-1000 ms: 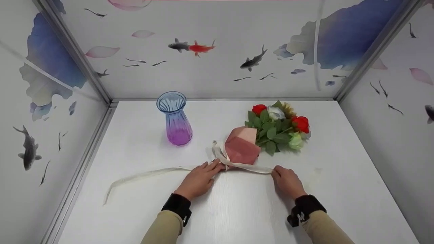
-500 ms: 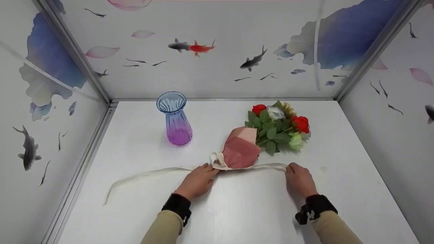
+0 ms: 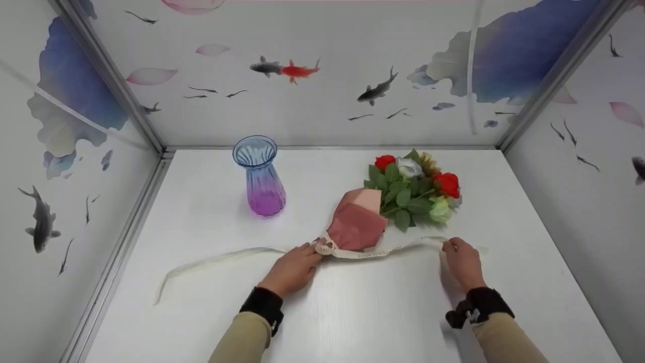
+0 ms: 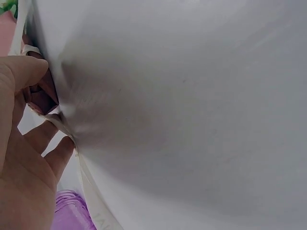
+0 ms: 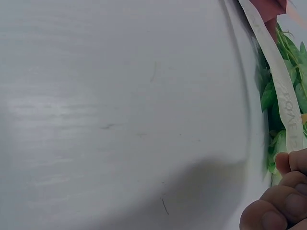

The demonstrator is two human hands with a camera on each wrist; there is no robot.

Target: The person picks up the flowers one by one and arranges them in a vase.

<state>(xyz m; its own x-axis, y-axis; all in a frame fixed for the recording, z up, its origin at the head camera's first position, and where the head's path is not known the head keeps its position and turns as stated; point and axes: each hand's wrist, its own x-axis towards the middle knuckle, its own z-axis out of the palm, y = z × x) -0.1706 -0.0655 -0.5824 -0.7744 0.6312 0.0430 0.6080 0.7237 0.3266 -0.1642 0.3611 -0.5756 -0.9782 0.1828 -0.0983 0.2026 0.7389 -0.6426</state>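
A bouquet of artificial flowers [image 3: 415, 189], its lower part wrapped in pink paper [image 3: 357, 224], lies on the white table. My left hand [image 3: 294, 268] holds the wrapped base of the bouquet; in the left wrist view the thumb lies over the brown-pink end of the wrap [image 4: 44, 98]. A cream ribbon [image 3: 365, 254] with printed letters loops round that base. My right hand [image 3: 464, 262] pinches the ribbon on the right side and keeps it drawn out; the lettering shows in the right wrist view. The ribbon's other length [image 3: 211, 259] trails leftward across the table.
A glass vase [image 3: 264, 181], blue at the top and purple below, stands upright at the back left. White panels with painted fish enclose the table [image 3: 352, 312] at the back and both sides.
My right hand has moved to the right with the ribbon, drawing the loop smaller and closer to the wrapped base. The left hand has barely moved.
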